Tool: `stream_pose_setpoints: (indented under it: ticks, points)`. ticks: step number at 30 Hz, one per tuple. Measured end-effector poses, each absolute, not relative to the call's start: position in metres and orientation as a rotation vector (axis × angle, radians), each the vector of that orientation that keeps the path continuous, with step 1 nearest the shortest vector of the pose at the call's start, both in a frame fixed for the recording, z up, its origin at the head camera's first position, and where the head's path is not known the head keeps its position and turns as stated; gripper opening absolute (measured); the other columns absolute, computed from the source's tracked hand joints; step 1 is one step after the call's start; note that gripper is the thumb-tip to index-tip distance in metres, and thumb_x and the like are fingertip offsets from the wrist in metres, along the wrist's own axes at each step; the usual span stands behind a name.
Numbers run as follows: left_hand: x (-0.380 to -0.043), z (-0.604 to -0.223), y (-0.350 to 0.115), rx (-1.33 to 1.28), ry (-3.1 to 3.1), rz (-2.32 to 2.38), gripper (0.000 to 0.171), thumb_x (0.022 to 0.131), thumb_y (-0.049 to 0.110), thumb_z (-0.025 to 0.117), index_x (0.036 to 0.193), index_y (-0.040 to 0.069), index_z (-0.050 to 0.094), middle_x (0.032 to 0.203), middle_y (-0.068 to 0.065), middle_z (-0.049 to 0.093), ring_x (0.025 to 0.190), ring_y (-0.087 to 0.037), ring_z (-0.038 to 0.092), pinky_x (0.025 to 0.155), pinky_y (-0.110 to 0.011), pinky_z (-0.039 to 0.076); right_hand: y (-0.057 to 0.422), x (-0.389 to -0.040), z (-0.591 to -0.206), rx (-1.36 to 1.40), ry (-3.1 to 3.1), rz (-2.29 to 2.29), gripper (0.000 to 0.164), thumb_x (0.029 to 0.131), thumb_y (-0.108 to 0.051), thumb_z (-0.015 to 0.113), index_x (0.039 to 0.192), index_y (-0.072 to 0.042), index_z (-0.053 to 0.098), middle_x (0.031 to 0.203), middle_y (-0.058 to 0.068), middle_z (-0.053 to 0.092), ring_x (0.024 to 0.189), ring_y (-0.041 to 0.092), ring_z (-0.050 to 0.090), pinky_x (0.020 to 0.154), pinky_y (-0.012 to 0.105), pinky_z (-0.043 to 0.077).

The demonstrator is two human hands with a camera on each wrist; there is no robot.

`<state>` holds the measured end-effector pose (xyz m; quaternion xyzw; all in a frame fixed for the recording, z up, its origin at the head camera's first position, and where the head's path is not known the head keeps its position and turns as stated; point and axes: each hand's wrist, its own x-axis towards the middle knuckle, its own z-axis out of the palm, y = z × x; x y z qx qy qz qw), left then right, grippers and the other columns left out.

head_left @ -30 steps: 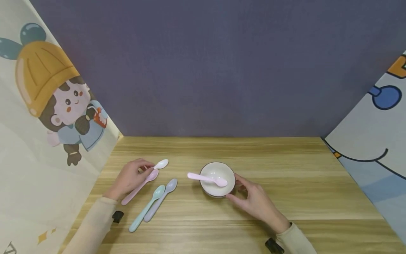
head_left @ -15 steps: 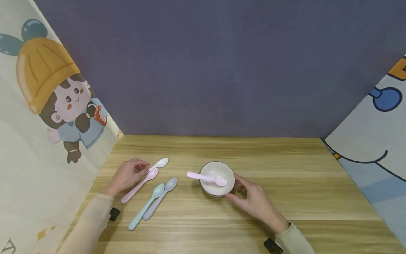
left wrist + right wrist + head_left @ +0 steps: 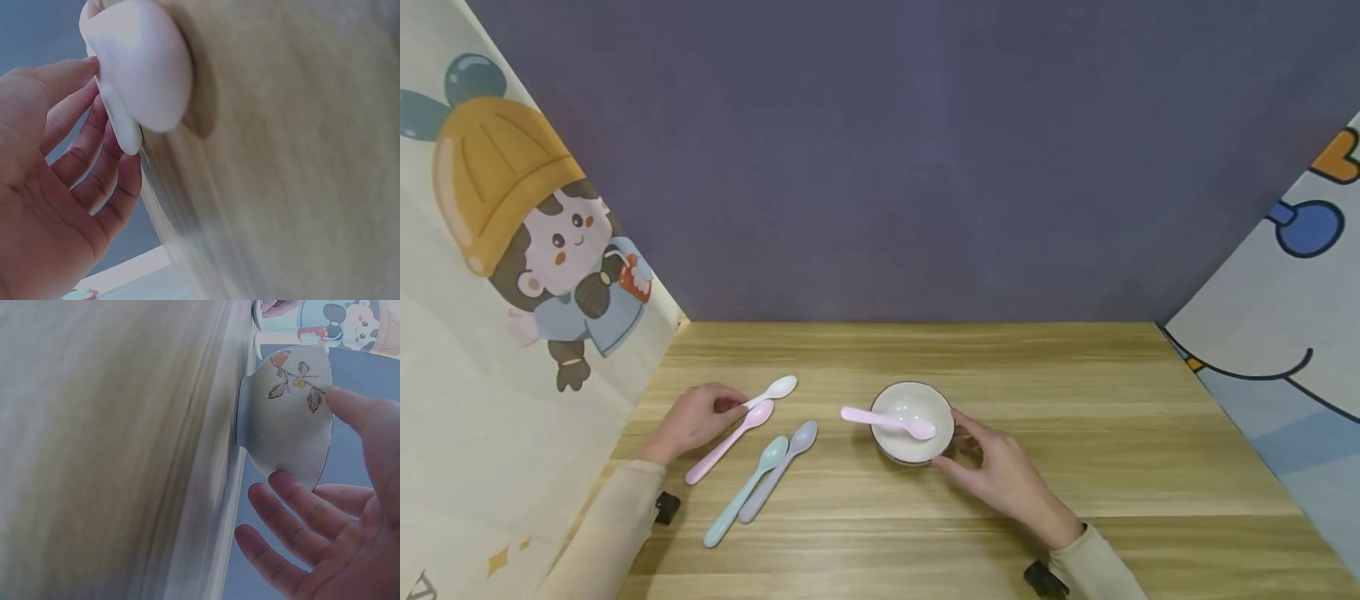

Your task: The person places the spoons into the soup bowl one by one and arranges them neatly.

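My left hand [image 3: 695,419] pinches the handle of a white spoon [image 3: 782,387], which lies at the left of the table. In the left wrist view the thumb and fingers meet at the white handle, beside the large bowl end of a pink spoon [image 3: 150,69]. This pink spoon lies just in front of the white one, its handle passing near my wrist. With thumb and fingers at its right rim, my right hand [image 3: 1003,475] holds a small white bowl [image 3: 913,398] standing on the table. Inside leans a light pink spoon [image 3: 917,428], its handle jutting out left.
A mint spoon [image 3: 737,500] and a lavender spoon [image 3: 772,483] lie side by side between the left hand and the bowl. Behind the wooden table [image 3: 1075,375] rises a dark wall panel [image 3: 925,167], with printed cloths at both sides.
My left hand has slid leftward and a little nearer, from close to the white spoon's bowl end down along its handle. The right hand and the small bowl stay in place.
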<state>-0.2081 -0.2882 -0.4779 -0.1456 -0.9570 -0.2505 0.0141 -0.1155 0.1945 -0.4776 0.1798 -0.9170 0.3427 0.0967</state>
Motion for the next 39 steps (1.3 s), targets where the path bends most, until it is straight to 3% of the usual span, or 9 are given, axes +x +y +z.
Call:
stream_pose_setpoints:
  ticks: [16, 39]
  points:
    - [-0.2056, -0.4768, -0.2857, -0.483, -2.983, -0.765, 0.021, 0.096, 0.015, 0.077, 0.114, 0.003, 0.08, 0.101, -0.008, 0.077, 0.091, -0.02, 0.07, 0.081, -0.04, 0.057, 0.1952, -0.1148, -0.4773, 0.521, -2.736, 1.015, 0.079, 0.089, -0.042, 0.087, 0.151, -0.004, 0.058, 0.117, 0.001, 0.08, 0.094, 0.022, 0.079, 0.085, 0.041, 0.065]
    - [-0.2037, -0.4736, -0.2886, -0.484, -2.954, -0.761, 0.02, 0.097, 0.012, 0.076, 0.114, 0.002, 0.08, 0.098, -0.008, 0.077, 0.088, -0.019, 0.069, 0.079, -0.04, 0.056, 0.1957, -0.116, -0.4775, 0.535, -2.732, 1.013, 0.079, 0.089, -0.041, 0.088, 0.152, -0.004, 0.057, 0.115, 0.001, 0.081, 0.093, 0.021, 0.079, 0.086, 0.039, 0.065]
